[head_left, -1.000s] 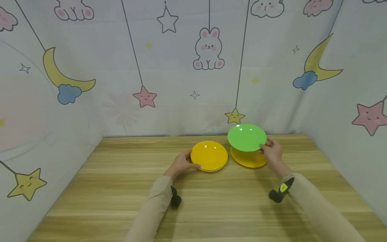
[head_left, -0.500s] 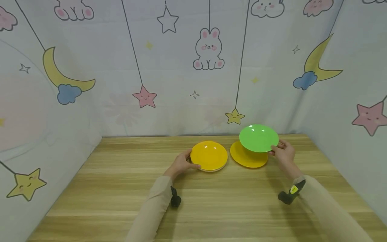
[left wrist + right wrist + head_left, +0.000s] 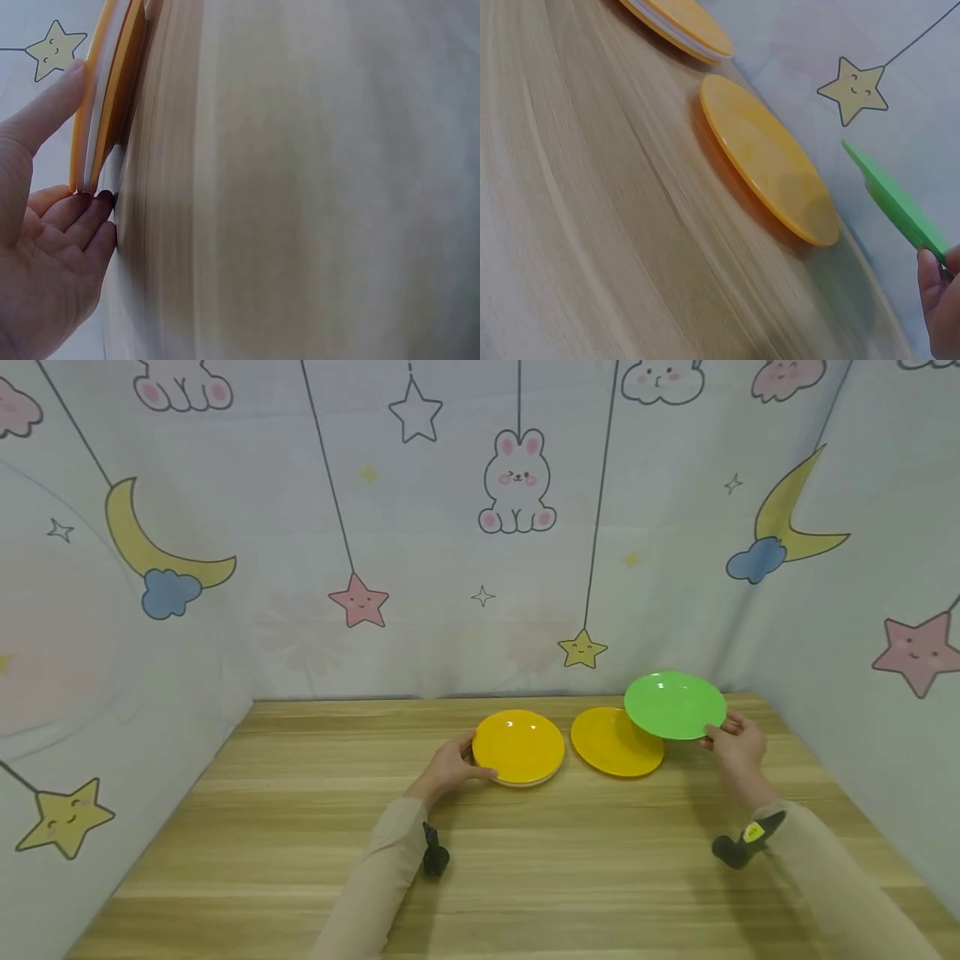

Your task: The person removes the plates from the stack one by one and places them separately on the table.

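In the head view my left hand (image 3: pixel 447 767) holds the near-left edge of a stack of plates (image 3: pixel 519 745) on the table. A yellow plate tops the stack; the left wrist view shows a white layer (image 3: pixel 97 124) beneath it and an orange one lower down. My thumb lies against the top rim and my fingers curl at the edge. My right hand (image 3: pixel 738 750) pinches the right rim of a green plate (image 3: pixel 675 704), raised above the table. A single yellow plate (image 3: pixel 609 745) lies between the two, its far-right part hidden by the green plate.
The wood-patterned table (image 3: pixel 525 868) stretches in front of the plates. A white cloth backdrop (image 3: pixel 450 527) with printed stars, moons and rabbits rises directly behind them and along both sides.
My right hand has carried the green plate to the right, uncovering more of the single yellow plate. My left hand and the stack have not moved.
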Motion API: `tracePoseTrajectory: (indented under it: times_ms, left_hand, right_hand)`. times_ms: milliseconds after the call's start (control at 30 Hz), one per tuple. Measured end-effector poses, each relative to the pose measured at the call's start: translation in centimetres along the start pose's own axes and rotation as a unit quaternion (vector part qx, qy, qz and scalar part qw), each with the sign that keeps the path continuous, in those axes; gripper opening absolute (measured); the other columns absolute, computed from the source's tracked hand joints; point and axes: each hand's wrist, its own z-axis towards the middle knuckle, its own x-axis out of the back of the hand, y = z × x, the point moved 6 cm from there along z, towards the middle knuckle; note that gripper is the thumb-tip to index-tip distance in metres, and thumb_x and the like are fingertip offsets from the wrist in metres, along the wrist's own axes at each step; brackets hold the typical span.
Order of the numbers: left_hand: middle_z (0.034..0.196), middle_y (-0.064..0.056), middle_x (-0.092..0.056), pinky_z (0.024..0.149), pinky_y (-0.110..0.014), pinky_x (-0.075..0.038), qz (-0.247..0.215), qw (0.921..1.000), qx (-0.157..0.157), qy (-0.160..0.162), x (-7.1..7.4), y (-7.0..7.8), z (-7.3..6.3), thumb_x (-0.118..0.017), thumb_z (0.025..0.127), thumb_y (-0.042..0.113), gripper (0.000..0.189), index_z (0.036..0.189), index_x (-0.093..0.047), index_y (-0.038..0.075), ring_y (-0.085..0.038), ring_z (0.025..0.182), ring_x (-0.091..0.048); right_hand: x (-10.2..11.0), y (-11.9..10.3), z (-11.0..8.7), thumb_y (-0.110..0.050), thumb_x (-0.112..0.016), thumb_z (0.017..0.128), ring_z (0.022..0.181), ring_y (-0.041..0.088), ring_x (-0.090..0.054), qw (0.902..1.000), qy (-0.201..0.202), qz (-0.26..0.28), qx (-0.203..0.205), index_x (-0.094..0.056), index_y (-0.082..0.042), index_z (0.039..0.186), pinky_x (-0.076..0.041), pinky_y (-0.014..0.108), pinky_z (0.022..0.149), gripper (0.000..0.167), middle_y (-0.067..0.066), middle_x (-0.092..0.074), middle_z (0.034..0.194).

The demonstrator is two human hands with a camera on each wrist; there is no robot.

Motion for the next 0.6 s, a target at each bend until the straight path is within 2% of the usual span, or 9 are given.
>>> tracePoseTrajectory:
  times_ms: [200,467,600]
  left_hand:
    - [0.143,-0.013,-0.034,0.108,-0.036,-0.029,0.003,1.0,0.002,0.0,-0.1,0.0,0.0,-0.08,0.068,0.026,0.091,0.14,-0.031,0.001,-0.025,0.13,-0.034]
    - [0.143,-0.013,-0.033,0.108,-0.037,-0.029,0.003,1.0,0.008,0.003,0.0,0.1,-0.2,-0.08,0.068,0.026,0.091,0.14,-0.03,0.001,-0.025,0.13,-0.034]
    - [0.143,-0.012,-0.033,0.108,-0.036,-0.028,0.0,0.9999,0.01,0.004,0.0,0.1,-0.2,-0.08,0.068,0.026,0.091,0.14,-0.03,0.001,-0.025,0.13,-0.033]
  right_hand:
    - [1.4,0.2,0.3,0.011,-0.05,0.084,0.052,-0.001,-0.054,0.9998,0.018,-0.012,-0.007,-0.024,0.004,0.14,-0.052,0.013,0.056,0.062,0.0,-0.046,0.087]
    - [2.5,0.9,0.7,0.013,-0.05,0.082,0.048,0.001,-0.055,0.9989,0.031,0.032,-0.016,-0.024,0.005,0.14,-0.051,0.013,0.05,0.064,-0.004,-0.049,0.077]
    - [3.2,1.2,1.0,0.012,-0.051,0.082,0.049,0.001,-0.055,0.9989,0.038,0.026,-0.011,-0.026,0.005,0.139,-0.051,0.013,0.048,0.063,-0.006,-0.049,0.076]
